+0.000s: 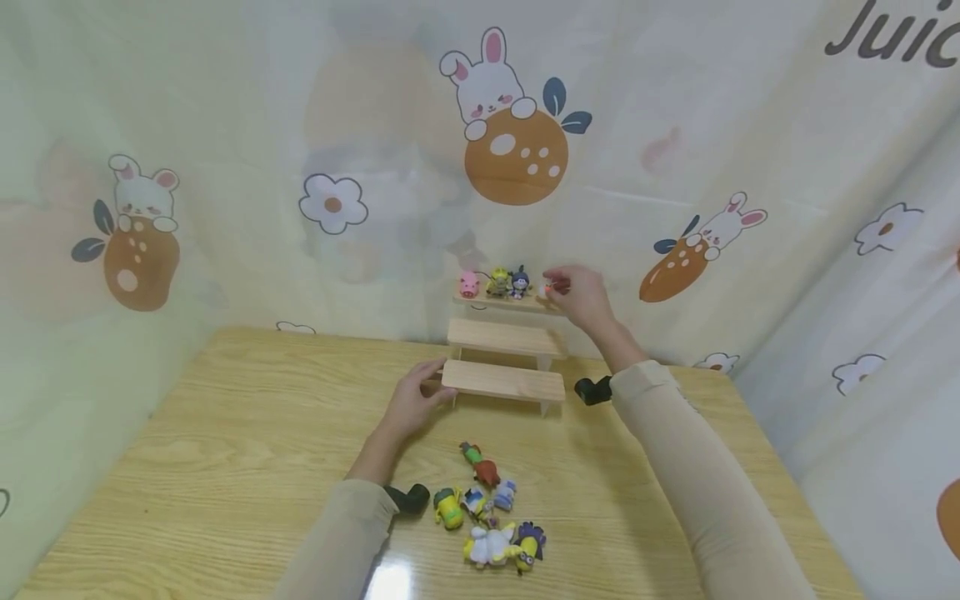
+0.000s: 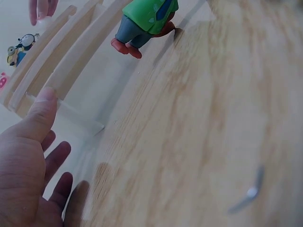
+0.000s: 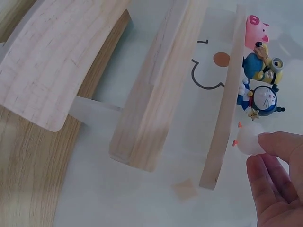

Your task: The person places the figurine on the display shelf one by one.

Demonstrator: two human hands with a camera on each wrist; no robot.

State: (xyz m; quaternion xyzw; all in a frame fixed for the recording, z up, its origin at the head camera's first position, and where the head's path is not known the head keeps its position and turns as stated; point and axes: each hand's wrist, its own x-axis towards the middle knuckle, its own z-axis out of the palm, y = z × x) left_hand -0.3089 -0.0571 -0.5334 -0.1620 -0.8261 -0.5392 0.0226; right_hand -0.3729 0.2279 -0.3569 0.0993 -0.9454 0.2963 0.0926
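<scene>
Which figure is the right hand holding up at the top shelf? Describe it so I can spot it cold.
Find the three-step wooden stand at the back of the table. On its top step stand a pink pig, a yellow figure and a blue figure. Just right of them, the right hand pinches a small white figure, the only white one there, with tiny orange bits.

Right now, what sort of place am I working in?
Probably a small tabletop set at home or in a studio, not a workshop: a wooden table hemmed in by a bunny-and-carrot curtain, a three-step wooden display stand, and toy figurines. The right hand pinches a white figurine at the top step.
</scene>
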